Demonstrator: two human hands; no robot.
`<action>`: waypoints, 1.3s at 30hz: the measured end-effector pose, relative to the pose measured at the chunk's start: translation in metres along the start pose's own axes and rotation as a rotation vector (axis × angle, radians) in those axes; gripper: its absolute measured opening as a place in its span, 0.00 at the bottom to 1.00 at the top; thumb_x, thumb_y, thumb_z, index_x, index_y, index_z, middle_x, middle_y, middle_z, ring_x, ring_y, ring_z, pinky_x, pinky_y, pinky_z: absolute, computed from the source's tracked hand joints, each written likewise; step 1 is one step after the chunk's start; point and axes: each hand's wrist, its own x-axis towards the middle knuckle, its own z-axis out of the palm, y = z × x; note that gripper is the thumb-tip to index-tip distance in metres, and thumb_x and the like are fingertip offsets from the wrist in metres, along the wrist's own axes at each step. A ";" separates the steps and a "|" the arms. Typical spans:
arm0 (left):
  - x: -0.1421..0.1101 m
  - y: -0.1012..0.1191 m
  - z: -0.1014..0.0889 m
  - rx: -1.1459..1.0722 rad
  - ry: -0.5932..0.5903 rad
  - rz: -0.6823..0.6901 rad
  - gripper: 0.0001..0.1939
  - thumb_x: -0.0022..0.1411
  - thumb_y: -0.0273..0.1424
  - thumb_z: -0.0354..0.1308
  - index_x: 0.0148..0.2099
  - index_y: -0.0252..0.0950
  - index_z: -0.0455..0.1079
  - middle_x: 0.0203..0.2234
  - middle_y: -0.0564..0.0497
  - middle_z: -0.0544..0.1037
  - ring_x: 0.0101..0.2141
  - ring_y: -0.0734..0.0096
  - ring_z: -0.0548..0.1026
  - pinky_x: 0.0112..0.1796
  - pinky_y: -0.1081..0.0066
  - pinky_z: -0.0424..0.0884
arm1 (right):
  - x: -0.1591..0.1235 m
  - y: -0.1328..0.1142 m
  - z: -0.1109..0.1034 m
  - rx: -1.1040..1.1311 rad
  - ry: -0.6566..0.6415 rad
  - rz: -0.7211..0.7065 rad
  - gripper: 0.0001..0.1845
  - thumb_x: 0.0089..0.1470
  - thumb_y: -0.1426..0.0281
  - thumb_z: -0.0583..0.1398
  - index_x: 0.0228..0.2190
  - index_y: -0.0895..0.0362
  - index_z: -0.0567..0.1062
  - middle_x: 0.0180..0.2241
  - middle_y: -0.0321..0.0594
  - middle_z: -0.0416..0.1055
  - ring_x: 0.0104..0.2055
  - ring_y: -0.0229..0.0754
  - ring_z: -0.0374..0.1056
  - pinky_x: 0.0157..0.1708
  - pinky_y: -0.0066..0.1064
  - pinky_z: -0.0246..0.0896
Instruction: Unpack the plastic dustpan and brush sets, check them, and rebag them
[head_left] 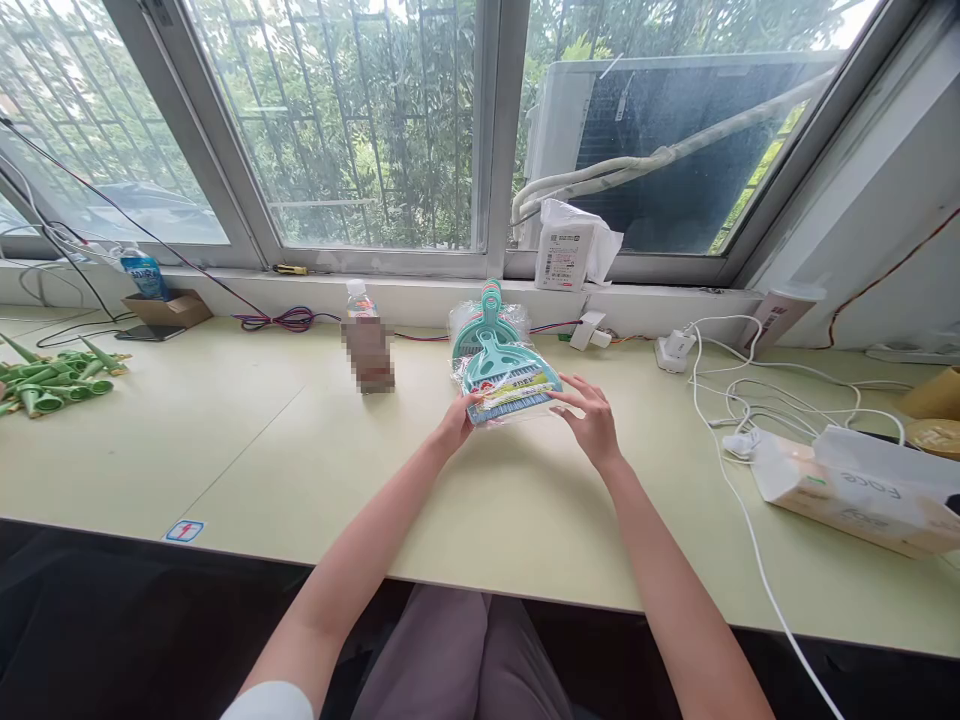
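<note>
A teal dustpan and brush set (506, 375) in clear plastic wrapping is held over the table, a printed label across its front. My left hand (454, 424) grips its lower left corner, thumb on the front. At its right edge, my right hand (591, 414) pinches the wrapping between thumb and fingers. Right behind it, against the wall below the window, another wrapped teal dustpan set (491, 305) stands with its handle up, partly hidden by the held one.
Left of my hands stands a bottle (361, 300), its lower part blurred out. Green cone-shaped pieces (56, 380) lie at far left. On the right are a charger (675, 348), tangled white cables (787, 395) and a tissue pack (855, 485). A white box (564, 260) sits on the sill.
</note>
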 end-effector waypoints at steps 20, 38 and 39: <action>-0.018 0.000 0.008 0.424 -0.371 -0.042 0.30 0.57 0.40 0.58 0.57 0.38 0.52 0.44 0.43 0.75 0.20 0.74 0.76 0.19 0.76 0.65 | -0.008 0.019 0.026 0.533 0.105 0.434 0.33 0.46 0.59 0.65 0.54 0.49 0.67 0.52 0.45 0.67 0.53 0.49 0.65 0.51 0.44 0.63; -0.001 0.097 -0.085 1.807 0.657 0.806 0.34 0.60 0.29 0.46 0.67 0.27 0.44 0.67 0.40 0.46 0.67 0.54 0.37 0.60 0.43 0.22 | -0.013 0.053 0.034 0.681 0.215 0.678 0.36 0.37 0.61 0.67 0.51 0.53 0.70 0.42 0.45 0.74 0.42 0.47 0.71 0.42 0.43 0.70; -0.002 0.102 -0.092 1.824 0.676 0.804 0.34 0.61 0.29 0.45 0.67 0.27 0.44 0.67 0.39 0.46 0.67 0.54 0.37 0.59 0.43 0.21 | -0.013 0.054 0.035 0.679 0.219 0.678 0.36 0.37 0.61 0.67 0.51 0.54 0.70 0.42 0.45 0.74 0.42 0.47 0.71 0.43 0.44 0.70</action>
